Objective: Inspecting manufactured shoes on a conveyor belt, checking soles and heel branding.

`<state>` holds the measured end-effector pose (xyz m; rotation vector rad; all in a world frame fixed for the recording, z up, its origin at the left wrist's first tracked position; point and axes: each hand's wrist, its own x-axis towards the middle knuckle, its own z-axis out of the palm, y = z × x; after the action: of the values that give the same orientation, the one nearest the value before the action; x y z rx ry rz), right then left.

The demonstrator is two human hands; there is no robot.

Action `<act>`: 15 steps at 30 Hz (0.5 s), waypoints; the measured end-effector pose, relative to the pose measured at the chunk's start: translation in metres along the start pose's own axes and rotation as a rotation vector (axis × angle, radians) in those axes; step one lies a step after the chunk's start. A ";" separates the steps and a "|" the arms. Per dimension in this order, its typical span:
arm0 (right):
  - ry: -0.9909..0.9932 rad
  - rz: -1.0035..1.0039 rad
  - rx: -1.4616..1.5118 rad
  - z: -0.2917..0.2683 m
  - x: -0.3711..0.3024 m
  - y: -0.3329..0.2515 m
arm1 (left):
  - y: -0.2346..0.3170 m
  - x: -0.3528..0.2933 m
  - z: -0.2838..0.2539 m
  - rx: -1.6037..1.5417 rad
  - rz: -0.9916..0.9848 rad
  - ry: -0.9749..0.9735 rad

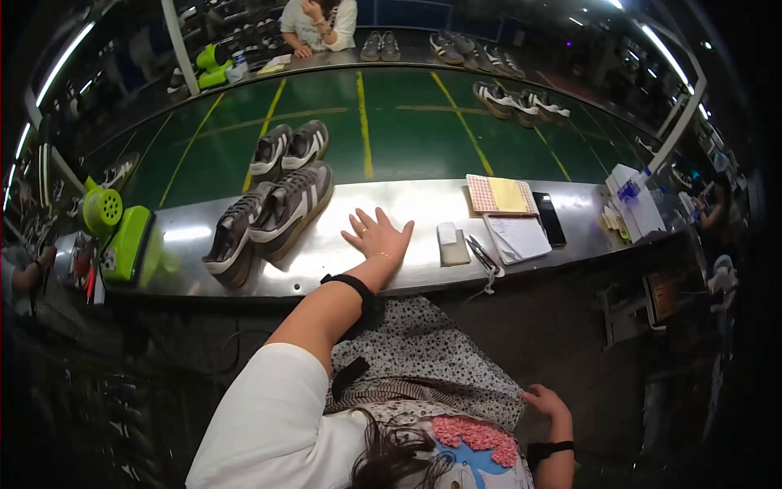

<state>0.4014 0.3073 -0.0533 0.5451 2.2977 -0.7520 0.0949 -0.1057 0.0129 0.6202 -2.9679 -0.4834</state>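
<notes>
My left hand point(381, 238) lies flat on the metal ledge point(423, 200), fingers spread, palm down, holding nothing. Just left of it stands a pair of dark grey sneakers with pale stripes; the nearer is one shoe point(236, 236), with the other shoe point(293, 208) touching it. Down at the lower right, my right hand point(549, 403) pinches the side edge of my floral apron point(432, 346), which is drawn out toward it. Part of those fingertips is hard to make out against the cloth.
Behind the ledge runs a green conveyor belt point(399, 134) with yellow lines, carrying another sneaker pair point(305, 145). To the right lie an eraser-like block point(454, 251), tweezers point(482, 254), a notepad point(521, 238) and a phone point(551, 218). A green device point(130, 244) stands left. Across sits another person point(322, 28).
</notes>
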 end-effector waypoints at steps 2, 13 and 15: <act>-0.029 -0.054 -0.030 -0.006 -0.003 -0.035 | -0.007 -0.002 -0.004 -0.115 0.095 -0.007; -0.285 -0.725 0.271 0.027 -0.022 -0.375 | -0.222 -0.028 -0.165 -0.864 0.811 -0.137; -0.357 -0.820 0.350 0.052 -0.008 -0.443 | -0.271 -0.003 -0.196 -0.887 0.591 0.095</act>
<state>0.1859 -0.0584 0.0825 -0.4157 2.0135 -1.5101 0.2262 -0.3973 0.1127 -0.2959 -2.2864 -1.4626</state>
